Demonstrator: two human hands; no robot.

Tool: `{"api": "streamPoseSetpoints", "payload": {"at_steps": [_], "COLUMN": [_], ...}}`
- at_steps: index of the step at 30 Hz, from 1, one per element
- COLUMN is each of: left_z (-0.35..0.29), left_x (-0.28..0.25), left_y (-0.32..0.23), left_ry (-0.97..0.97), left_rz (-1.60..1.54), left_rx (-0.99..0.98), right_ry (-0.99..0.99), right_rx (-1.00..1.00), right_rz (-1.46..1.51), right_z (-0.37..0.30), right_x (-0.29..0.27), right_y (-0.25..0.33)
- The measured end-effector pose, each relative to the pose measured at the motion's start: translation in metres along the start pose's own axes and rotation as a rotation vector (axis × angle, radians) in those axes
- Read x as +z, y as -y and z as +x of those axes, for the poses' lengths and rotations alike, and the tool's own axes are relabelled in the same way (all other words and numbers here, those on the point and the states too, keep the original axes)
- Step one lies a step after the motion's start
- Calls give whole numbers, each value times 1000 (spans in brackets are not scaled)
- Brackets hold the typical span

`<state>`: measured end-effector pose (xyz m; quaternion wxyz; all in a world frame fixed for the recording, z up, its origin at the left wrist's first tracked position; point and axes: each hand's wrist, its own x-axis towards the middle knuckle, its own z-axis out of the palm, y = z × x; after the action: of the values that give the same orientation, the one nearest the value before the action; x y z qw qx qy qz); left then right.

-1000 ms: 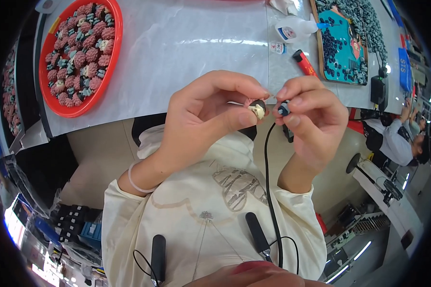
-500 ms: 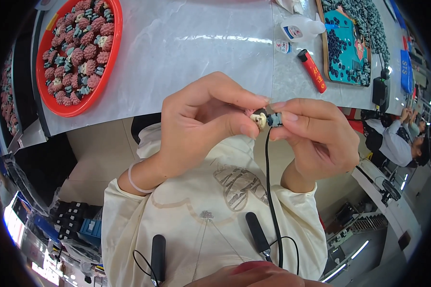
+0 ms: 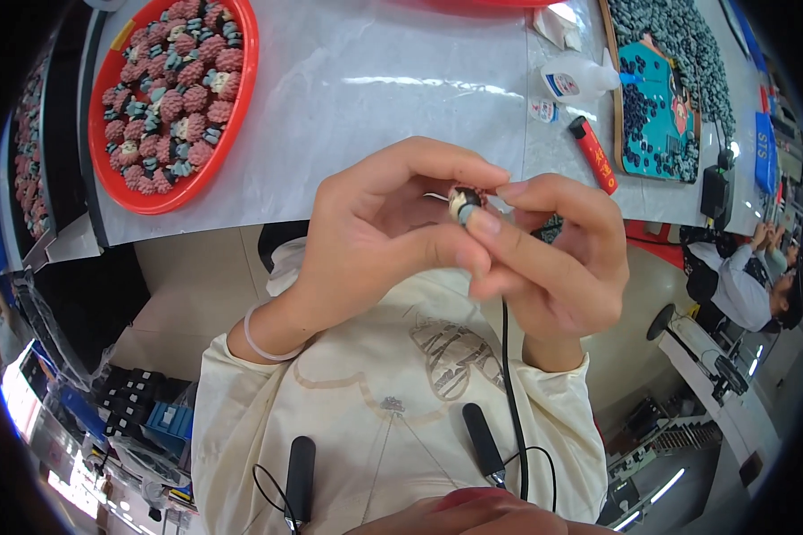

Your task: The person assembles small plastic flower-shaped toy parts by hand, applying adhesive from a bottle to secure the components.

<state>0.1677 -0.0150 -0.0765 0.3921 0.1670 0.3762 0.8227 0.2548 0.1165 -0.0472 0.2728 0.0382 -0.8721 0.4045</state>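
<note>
Both hands are on the same part: left hand (image 3: 357, 223) and right hand (image 3: 567, 254) meet in front of the chest, with a small figurine (image 3: 461, 201) pinched among the fingertips. It has a cream face, dark and pink on top, grey-blue on the lower bit. Left fingers are curved in a C around it, palm hollow; right fingers are bunched, one tip overlapping the grey-blue bit. Fingers hide most of the contact, so can't tell which hand carries more of the grip. Something grey-green (image 3: 551, 228) shows among the right fingers, too covered to call held or not. Figurine is off the table (image 3: 357, 134), just on the person's side of its near edge. On the table, left: red basin (image 3: 252, 49) full of pink, dark and grey-blue figurines (image 3: 174, 105). Right: white squeeze bottle (image 3: 575, 80) with blue tip, small labelled container (image 3: 542, 111) beside it, red cylinder (image 3: 597, 160) with black end, then teal tray (image 3: 662, 85) with dark beads (image 3: 635, 116) and a heap of grey-green pieces (image 3: 682, 45) at its far side. Light band (image 3: 252, 332) on the left wrist.
</note>
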Motion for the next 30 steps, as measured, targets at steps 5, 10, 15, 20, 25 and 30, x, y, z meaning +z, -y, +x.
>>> {"api": "streamPoseSetpoints", "payload": {"at_steps": [5,10,15,20,25,30], "left_z": [2,-15,-12,-2,18,22], "left_x": [-44,-80,-87,-104,-79,-74], "left_y": [-50,-106,-119,-112,-122,-118], "left_ry": [-86,-354,-294,-196,-353,-648], "left_rz": [654,1745,1985,1910,1915,1919], "left_rx": [493,336,410,331,196,176], "right_ry": [-514,-290,-444,-531,-408,-456], "right_rx": [269,561,645,666,730,705], "right_rz": [26,-16,177,407,897,908], "right_z": [3,19,24,10,-16,-23], "right_x": [-25,-28,-26,-32,-42,-37], "right_y": [-45,-84,-65,-63,-54,-57]}}
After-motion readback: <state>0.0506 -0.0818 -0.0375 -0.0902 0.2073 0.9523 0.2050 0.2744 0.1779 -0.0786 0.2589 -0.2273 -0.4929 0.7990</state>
